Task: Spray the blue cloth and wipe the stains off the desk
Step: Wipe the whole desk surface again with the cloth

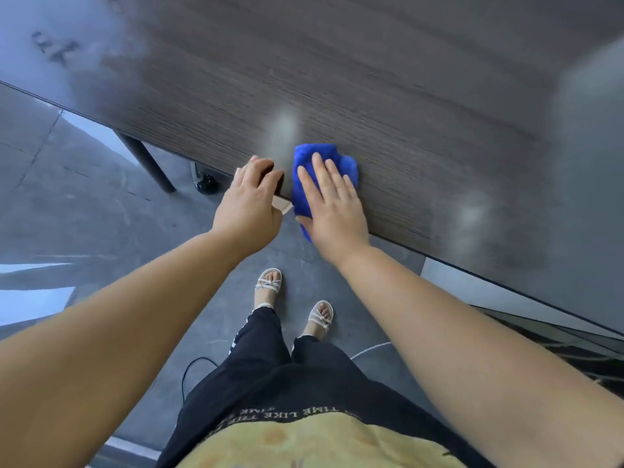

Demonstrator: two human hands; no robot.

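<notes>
Right hand (332, 204) lies flat, fingers straight, pressing the crumpled bright blue cloth (304, 155) onto the near edge of the dark wood-grain desk (422, 113). Just left of it, the left hand (250, 201) curls over that edge (can't tell if it's gripping anything).

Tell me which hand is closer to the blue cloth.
Right. The right hand lies flat on the blue cloth, pressing it onto the desk. The left hand rests on the desk edge just left of the cloth, a narrow gap between them.
</notes>
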